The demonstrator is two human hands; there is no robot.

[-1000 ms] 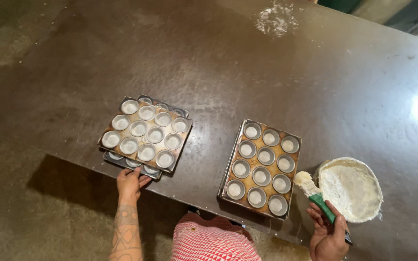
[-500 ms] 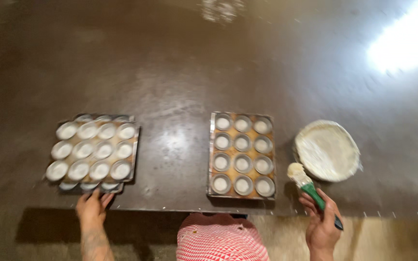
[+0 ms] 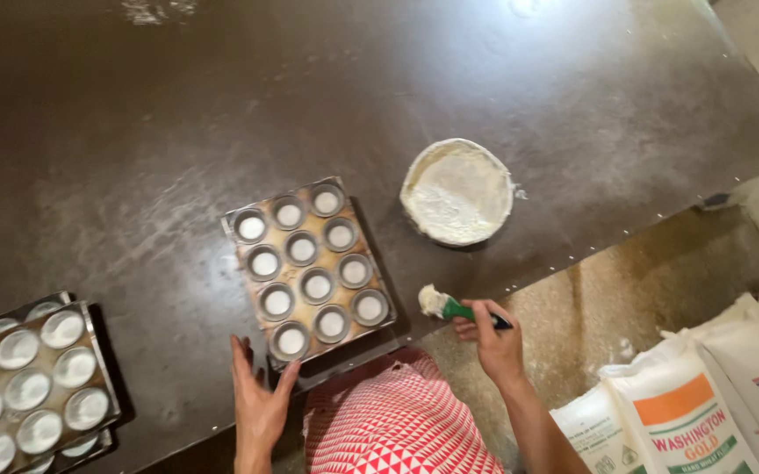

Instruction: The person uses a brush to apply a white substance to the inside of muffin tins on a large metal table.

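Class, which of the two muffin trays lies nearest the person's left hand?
The middle muffin tray; the left hand rests at its near corner, while the other tray sits far left.

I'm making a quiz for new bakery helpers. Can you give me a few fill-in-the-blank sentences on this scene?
1. The right hand holds a ____ with a green handle.
2. The left hand rests by the muffin tray, which has ____ cups.
3. The round bowl holds white ____.

Missing words: brush; twelve; flour

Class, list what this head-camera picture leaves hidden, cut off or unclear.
- Stacked muffin trays: cut off by the left edge; the lower tray is covered by the top one.
- Sacks: cut off at the right and bottom edges.
- Brush handle: hidden inside the right hand.
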